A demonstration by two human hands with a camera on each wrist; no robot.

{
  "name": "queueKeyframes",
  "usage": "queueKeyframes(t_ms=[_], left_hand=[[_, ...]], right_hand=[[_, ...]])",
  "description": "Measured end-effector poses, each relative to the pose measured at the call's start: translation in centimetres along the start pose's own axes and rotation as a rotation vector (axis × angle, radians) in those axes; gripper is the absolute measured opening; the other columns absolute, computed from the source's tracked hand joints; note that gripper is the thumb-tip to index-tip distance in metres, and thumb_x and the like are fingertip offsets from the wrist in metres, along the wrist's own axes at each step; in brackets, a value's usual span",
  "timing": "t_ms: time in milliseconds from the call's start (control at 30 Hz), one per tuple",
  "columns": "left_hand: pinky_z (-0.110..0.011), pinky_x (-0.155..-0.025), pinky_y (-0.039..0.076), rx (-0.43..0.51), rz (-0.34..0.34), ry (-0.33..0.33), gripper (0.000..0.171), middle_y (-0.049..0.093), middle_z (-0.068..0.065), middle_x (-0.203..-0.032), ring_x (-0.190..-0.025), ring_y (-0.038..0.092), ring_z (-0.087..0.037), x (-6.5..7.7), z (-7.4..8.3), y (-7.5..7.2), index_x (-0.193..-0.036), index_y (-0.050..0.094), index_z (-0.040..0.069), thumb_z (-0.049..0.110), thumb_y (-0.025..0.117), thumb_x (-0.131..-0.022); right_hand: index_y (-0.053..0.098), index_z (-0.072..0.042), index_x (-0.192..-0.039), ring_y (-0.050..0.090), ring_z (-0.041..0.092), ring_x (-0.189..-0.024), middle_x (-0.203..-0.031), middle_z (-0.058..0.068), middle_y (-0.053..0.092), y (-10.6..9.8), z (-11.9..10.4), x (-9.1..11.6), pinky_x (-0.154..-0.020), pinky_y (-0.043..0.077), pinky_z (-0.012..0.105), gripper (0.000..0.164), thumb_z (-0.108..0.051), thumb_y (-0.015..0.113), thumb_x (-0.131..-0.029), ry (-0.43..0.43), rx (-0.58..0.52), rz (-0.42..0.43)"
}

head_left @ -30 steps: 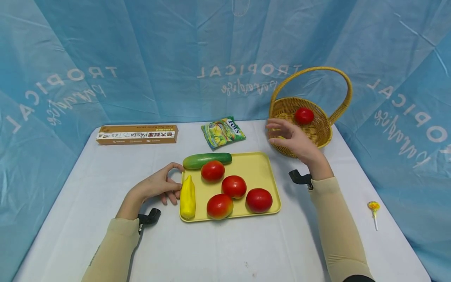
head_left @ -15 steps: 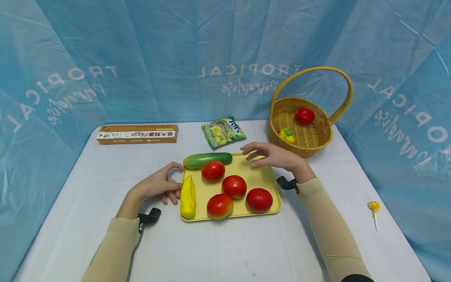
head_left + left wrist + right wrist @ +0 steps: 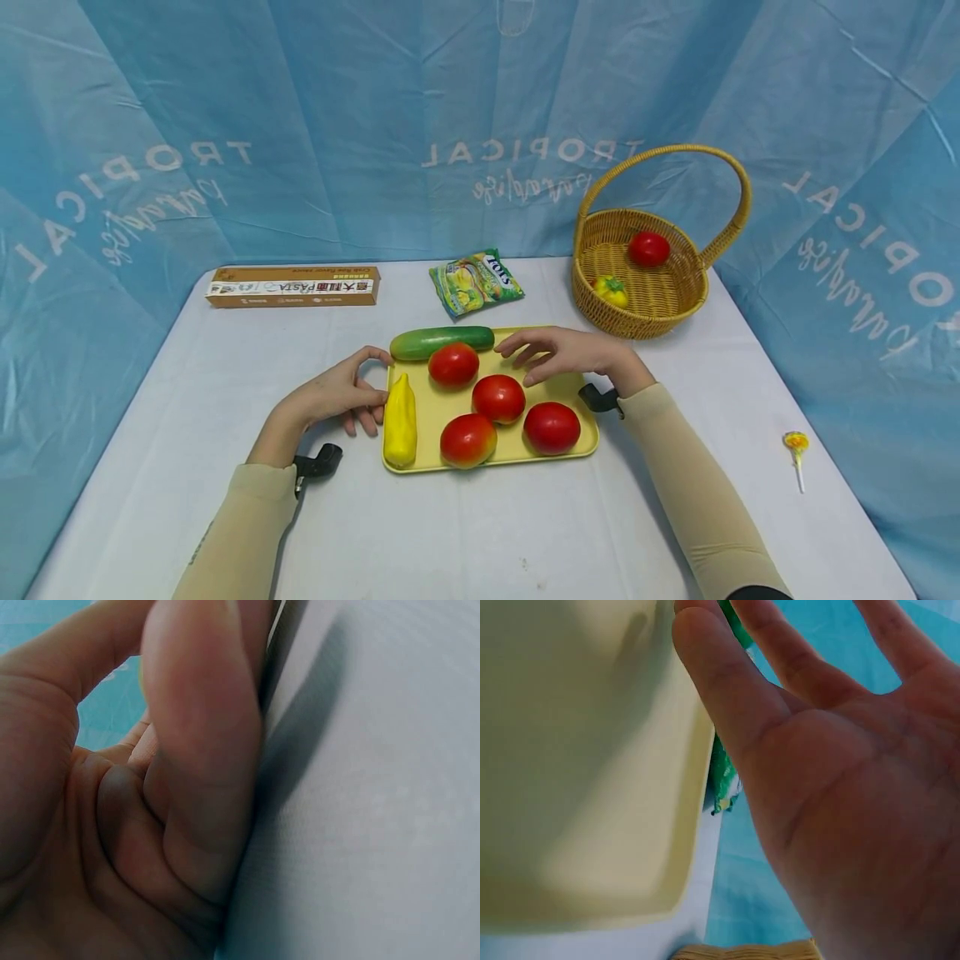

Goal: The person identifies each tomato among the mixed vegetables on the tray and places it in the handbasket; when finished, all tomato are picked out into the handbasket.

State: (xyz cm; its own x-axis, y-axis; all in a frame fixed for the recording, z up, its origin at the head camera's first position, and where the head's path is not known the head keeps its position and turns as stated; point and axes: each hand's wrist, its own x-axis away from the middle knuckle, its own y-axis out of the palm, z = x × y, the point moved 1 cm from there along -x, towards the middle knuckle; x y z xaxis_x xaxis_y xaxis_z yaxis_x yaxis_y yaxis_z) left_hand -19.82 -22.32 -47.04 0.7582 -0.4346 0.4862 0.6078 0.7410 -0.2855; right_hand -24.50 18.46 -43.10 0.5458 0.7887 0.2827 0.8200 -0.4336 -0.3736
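My left hand (image 3: 337, 392) holds the left rim of the yellow tray (image 3: 558, 333), thumb and index finger at the edge, the other fingers curled low by the tablecloth. Just inside that rim lies a long yellow banana-like fruit (image 3: 401, 425). A green cucumber (image 3: 441, 341) runs along the tray's back edge. Several red tomato-like fruits (image 3: 498, 397) fill the middle and front. Above the tray's back right part, my right hand (image 3: 562, 353) hovers with nothing in it, fingers loosely bent, fingertips near the central red fruit. In the right wrist view its palm (image 3: 855, 787) is bare.
Back right, a wicker basket (image 3: 660, 319) with a tall handle contains a red fruit (image 3: 648, 249) and a yellow pepper (image 3: 611, 291). A green snack bag (image 3: 476, 283) and a pasta box (image 3: 292, 287) lie along the back. A lollipop (image 3: 797, 450) lies far right.
My right hand has drawn back from the basket, left and down over the tray. The yellow pepper, earlier out of sight, shows in the basket. The left hand stays put.
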Motion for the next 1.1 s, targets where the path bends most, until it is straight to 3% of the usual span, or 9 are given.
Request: queueKeyframes(t_ms=[567,1100], left_hand=[[-0.03,-0.054,0.06,-0.003,0.008,-0.006,0.064,0.077,-0.011,-0.081,-0.065,0.077,-0.025,0.1,0.1,0.0,-0.153,0.031,0.019,0.021,0.068,-0.101],[-0.03,-0.054,0.06,0.001,0.007,0.001,0.063,0.077,-0.011,-0.08,-0.065,0.077,-0.025,0.0,0.0,0.0,-0.152,0.031,0.018,0.02,0.068,-0.101]], right_hand=[[0.057,-0.011,-0.15,0.06,0.026,-0.134,-0.149,0.006,0.062,1.4,-0.4,-0.9,-0.111,0.055,0.039,0.058,-0.02,0.076,-0.096,-0.016,0.067,-0.06],[0.062,-0.024,-0.145,0.061,0.022,-0.129,-0.143,-0.001,0.065,1.9,-0.6,-1.1,-0.106,0.057,0.036,0.052,-0.025,0.078,-0.095,0.002,0.068,-0.088]])
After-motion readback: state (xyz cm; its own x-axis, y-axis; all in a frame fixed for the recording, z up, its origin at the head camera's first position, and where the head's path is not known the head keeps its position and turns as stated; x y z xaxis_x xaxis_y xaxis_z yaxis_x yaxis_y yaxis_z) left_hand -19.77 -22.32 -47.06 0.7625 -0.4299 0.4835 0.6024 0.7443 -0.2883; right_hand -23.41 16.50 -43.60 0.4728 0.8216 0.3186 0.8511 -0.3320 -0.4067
